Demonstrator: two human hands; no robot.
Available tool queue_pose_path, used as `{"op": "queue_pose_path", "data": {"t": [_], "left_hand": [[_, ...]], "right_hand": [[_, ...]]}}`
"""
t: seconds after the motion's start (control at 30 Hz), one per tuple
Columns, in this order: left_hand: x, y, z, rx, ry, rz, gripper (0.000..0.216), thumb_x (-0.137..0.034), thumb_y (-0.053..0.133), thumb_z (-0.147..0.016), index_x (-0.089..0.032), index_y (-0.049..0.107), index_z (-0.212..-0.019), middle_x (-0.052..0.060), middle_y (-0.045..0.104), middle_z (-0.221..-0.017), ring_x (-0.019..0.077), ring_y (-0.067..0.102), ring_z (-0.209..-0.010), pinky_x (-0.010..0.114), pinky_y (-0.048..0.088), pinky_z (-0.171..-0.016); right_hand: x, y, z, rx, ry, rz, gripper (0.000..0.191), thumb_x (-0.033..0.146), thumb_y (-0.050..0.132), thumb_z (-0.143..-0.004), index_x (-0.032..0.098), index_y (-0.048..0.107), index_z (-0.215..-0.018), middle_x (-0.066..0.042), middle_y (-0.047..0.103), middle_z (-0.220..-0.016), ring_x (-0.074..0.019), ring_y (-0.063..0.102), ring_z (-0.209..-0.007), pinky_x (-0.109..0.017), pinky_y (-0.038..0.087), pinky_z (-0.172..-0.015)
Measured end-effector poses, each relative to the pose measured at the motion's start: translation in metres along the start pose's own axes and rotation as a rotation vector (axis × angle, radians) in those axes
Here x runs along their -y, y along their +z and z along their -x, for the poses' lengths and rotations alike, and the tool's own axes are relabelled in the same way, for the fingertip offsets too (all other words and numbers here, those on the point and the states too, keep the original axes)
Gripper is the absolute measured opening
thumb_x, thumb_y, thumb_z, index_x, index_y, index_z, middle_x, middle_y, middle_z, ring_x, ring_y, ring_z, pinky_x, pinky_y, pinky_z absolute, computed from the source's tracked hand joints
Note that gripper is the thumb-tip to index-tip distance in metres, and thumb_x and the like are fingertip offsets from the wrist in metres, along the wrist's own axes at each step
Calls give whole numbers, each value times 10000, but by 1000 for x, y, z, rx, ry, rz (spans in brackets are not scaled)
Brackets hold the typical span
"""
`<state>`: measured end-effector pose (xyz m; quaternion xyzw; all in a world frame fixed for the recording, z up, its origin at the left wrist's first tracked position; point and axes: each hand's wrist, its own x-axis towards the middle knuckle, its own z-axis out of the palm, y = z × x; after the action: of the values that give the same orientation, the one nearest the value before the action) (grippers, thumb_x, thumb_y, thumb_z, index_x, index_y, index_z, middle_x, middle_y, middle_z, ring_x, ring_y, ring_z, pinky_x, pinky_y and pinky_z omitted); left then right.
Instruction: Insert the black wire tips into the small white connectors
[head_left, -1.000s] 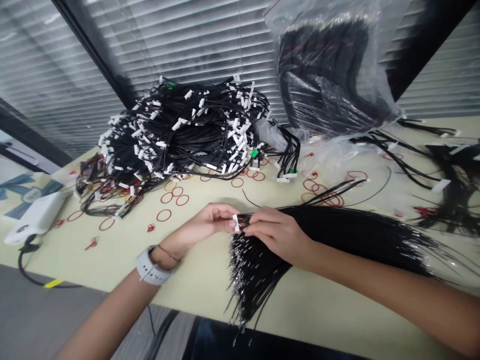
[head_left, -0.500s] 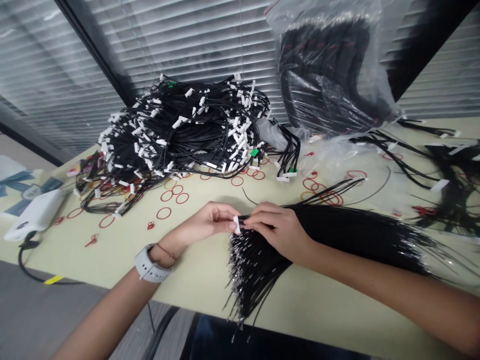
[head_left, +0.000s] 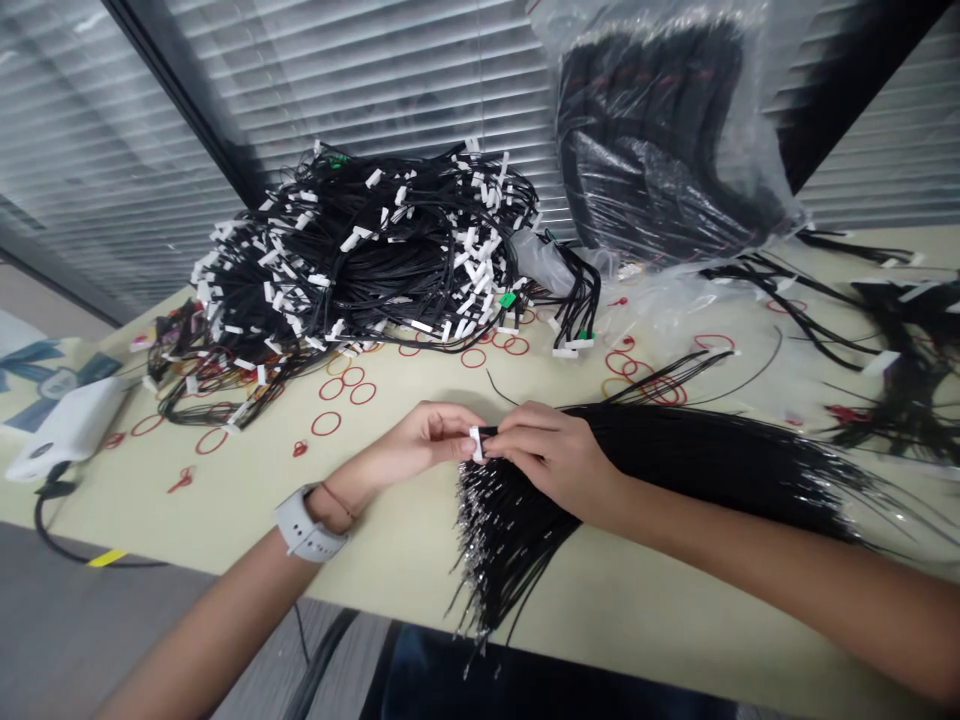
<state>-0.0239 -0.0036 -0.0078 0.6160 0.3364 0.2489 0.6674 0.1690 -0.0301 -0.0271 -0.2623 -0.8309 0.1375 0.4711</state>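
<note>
Left hand (head_left: 424, 440): from my remote seat, in the head view, I saw its thumb and fingers pinching a white connector (head_left: 476, 444); a pale-strapped watch (head_left: 307, 528) circled the wrist.
White connector: it was between the two hands, above the left end of the loose black wires.
Right hand (head_left: 559, 450): its fingertips pinched thin wire (head_left: 490, 431) at the connector's right side; which strand, I could not tell.
Loose black wires (head_left: 675, 450): a thick bundle lay across the table (head_left: 397, 540), its left end fanned toward the near edge, shiny tips showing at both ends.
Cable pile (head_left: 390, 265): black leads with white connectors were heaped far left, before the window blinds (head_left: 360, 70).
Plastic bag (head_left: 667, 150): clear and packed with black wires, it stood on the far side, right of the pile.
Rubber bands (head_left: 326, 423): mostly red, they lay scattered between pile and hands, with more farther right.
White device (head_left: 67, 430): it sat at left, a dark plug (head_left: 55, 484) in its near end.
Far-right leads (head_left: 904, 310): I saw these lying tangled.
</note>
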Motion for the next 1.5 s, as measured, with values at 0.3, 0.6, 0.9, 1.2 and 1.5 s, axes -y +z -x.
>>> {"op": "queue_pose_path", "data": {"t": [0.3, 0.6, 0.9, 1.2, 1.5], "left_hand": [[3, -4, -3, -122, 14, 93, 119, -101, 636, -752, -136, 625, -864, 7, 665, -780, 91, 600, -699, 221, 445, -686], [-7, -2, 0, -146, -9, 59, 141, -70, 646, -732, -141, 631, -853, -1, 660, -789, 95, 594, -722, 231, 443, -715], [-2, -5, -1, -163, -6, 47, 128, -93, 644, -736, -135, 639, -856, 14, 664, -802, 101, 588, -721, 229, 437, -697], [-6, -2, -1, -139, 1, 9, 107, -96, 633, -751, -132, 634, -852, 6, 654, -763, 92, 574, -690, 218, 419, -663], [-4, -1, 0, -111, 21, -13, 92, -129, 631, -758, -131, 630, -849, 16, 657, -769, 99, 575, -683, 226, 423, -653]], "right_hand": [[20, -32, -19, 675, 36, 183, 55, 128, 563, -803, 146, 611, -785, -37, 544, -809, -135, 500, -729, -272, 404, -692], [19, -43, -25, 664, 300, 21, 140, 34, 527, -759, 169, 533, -723, -6, 565, -778, -116, 507, -717, -239, 392, -649], [14, -40, -26, 487, 509, -90, 83, 199, 584, -763, 176, 619, -691, 22, 592, -689, -86, 506, -609, -219, 362, -571], [11, -33, -25, 303, 611, -31, 115, 239, 578, -780, 174, 627, -697, 21, 580, -616, -93, 472, -557, -230, 327, -532], [13, -31, -26, 273, 564, 56, 131, 187, 513, -798, 169, 591, -694, -3, 592, -691, -106, 495, -615, -238, 348, -570]]}}
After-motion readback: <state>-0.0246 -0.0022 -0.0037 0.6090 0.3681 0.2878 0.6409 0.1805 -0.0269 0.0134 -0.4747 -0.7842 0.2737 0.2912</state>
